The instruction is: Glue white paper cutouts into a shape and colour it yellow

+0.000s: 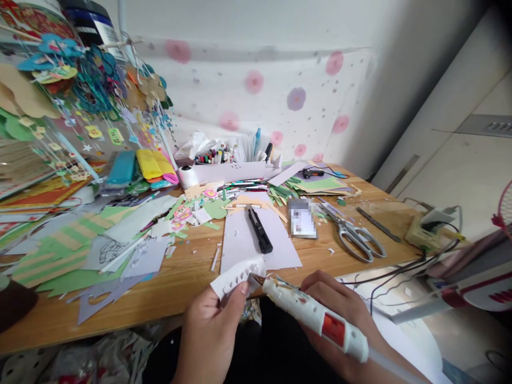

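My left hand (pixel 212 325) pinches a white paper cut-out (pixel 236 274) with a row of small holes, held just over the near edge of the wooden table (pixel 192 282). My right hand (pixel 340 314) is wrapped round a white hot glue gun (pixel 316 314) with a red label. The gun's nozzle touches the right end of the cut-out. A glue stick pokes out of the gun's back toward the lower right.
A black utility knife (pixel 260 230) lies on a white sheet (pixel 256 240) mid-table, scissors (pixel 352 232) to its right. Paper scraps (pixel 80 250) cover the left. A pen tray (pixel 232 165) stands at the back, a power strip (pixel 428 232) with cables at the right edge.
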A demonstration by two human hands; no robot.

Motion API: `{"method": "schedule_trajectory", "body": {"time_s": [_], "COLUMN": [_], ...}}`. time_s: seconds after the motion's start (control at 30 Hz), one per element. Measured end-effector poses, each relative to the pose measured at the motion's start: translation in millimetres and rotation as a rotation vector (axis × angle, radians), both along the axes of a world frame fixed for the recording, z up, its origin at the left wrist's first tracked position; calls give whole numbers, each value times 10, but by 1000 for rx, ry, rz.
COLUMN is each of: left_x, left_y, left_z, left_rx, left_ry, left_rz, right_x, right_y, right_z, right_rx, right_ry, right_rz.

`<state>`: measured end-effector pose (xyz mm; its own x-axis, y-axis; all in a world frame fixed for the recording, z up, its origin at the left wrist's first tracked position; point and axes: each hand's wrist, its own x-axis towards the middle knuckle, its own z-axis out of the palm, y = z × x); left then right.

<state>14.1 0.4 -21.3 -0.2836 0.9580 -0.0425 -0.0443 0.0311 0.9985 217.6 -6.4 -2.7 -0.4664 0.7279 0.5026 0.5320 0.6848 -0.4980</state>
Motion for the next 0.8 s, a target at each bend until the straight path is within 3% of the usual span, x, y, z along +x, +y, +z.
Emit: {"method": "schedule_trajectory", "body": {"time_s": [0.33, 0.7, 0.8], "left_x": [4, -40, -49], "left_y": [-10, 18, 39], "left_z": [101, -14, -54], "left_rx": [-37, -49, -51], "left_ry": [102, 36, -28], "left_rz": [-2, -29, -29], "right_x": [29, 50, 75], "right_y": [11, 0, -5], "right_z": [-46, -43, -8], "right_rx": [8, 12, -51], "right_ry": [-76, -111, -13], "right_rz": [-24, -18, -5]}}
